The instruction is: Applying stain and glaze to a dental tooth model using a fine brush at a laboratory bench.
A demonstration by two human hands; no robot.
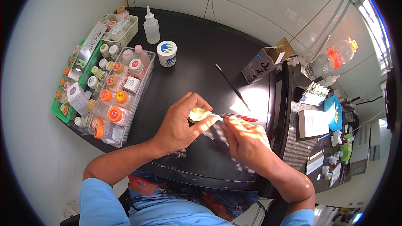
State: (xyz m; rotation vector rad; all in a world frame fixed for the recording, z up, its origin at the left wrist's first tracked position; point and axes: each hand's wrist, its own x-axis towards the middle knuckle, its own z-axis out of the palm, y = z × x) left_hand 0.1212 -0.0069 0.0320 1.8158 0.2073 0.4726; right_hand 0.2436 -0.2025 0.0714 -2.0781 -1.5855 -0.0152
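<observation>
My left hand [176, 125] is closed around a small pale-yellow lump [197, 114], which looks like a dental cast; fingers cover part of it. In my right hand [249, 141] is a slim tool with a red handle [247, 118] and a thin metal end. Its metal end meets the lump near my left thumb, and the exact contact point is too small to make out. Just beyond my hands, a thin black brush [231, 84] lies slantwise on the black table [188, 71].
To the left, clear trays [144, 86] and a green basket [58, 113] hold several capped jars. A squeeze bottle [151, 29] and white tub [167, 54] stand at the back. An open box [257, 69] stands back right, near a raised ledge [284, 113]; a plastic bottle [331, 60] lies beyond.
</observation>
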